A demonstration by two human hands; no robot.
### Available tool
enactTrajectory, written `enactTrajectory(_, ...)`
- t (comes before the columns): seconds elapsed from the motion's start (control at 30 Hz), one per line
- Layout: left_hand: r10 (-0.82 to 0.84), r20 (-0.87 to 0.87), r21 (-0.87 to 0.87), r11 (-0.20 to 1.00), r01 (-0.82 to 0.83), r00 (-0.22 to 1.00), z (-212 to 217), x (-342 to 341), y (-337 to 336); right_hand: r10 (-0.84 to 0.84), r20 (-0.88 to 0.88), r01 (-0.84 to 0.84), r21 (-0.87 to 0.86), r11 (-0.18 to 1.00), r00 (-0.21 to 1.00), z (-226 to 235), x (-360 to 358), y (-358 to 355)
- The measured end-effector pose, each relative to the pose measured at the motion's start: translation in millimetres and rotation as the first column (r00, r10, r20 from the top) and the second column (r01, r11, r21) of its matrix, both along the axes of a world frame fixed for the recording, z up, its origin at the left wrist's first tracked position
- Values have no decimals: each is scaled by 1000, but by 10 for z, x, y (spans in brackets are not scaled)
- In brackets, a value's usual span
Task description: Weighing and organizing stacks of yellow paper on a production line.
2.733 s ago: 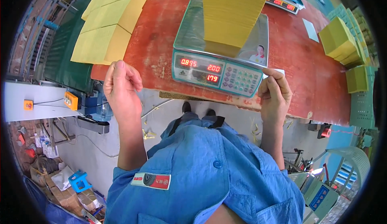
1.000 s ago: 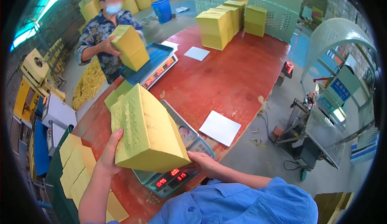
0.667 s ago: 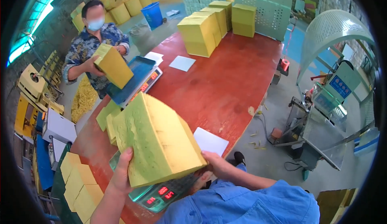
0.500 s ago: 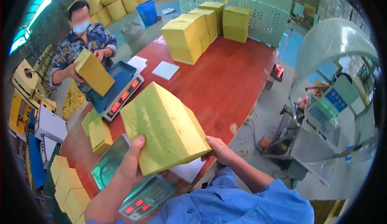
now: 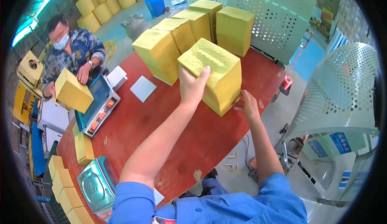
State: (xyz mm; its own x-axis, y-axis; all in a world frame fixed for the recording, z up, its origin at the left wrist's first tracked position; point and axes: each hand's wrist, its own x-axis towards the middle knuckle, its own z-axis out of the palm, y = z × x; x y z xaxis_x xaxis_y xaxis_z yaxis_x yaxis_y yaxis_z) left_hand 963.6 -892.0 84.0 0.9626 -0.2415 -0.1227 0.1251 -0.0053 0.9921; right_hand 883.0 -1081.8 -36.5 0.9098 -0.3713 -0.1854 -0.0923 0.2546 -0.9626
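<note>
Between my two hands is a tall, brick-shaped stack of yellow paper (image 5: 221,83), with a crinkled top and smooth sides. My left hand (image 5: 192,83) presses on its left side, thumb laid up against the upper edge. At its lower right corner my right hand (image 5: 248,104) has fingers curled against the side, fingertips partly hidden. The stack stands roughly upright over the far part of the red table (image 5: 161,143); I cannot tell if its base touches. Just beyond are several similar yellow stacks (image 5: 157,52).
A co-worker (image 5: 72,54) across the table holds another yellow block (image 5: 72,91) by a digital scale (image 5: 98,107). A second scale (image 5: 96,183) is near me at the left, beside more yellow blocks (image 5: 66,187). A perforated metal panel (image 5: 274,18) edges the far right.
The yellow stack in my hands has moved away from me and to the right, turning upright, from above the near scale to beside the far stacks. The co-worker's block has shifted left and down.
</note>
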Motion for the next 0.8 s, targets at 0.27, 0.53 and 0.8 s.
enactTrajectory(0.27, -461, 831, 553, 634, -540, 311, 434, 178, -480, 217, 233, 8, -697, 717, 948, -169, -372, 282)
enactTrajectory(0.53, -691, 621, 783, 565, -260, 369, 192, 600, -234, 136, 259, 107, -745, 659, 956, -288, 342, 258)
enactTrajectory(0.8, -672, 693, 720, 636, -278, 260, 45, 1733, -946, 1, 283, 242, -820, 518, 959, -358, 1317, -179)
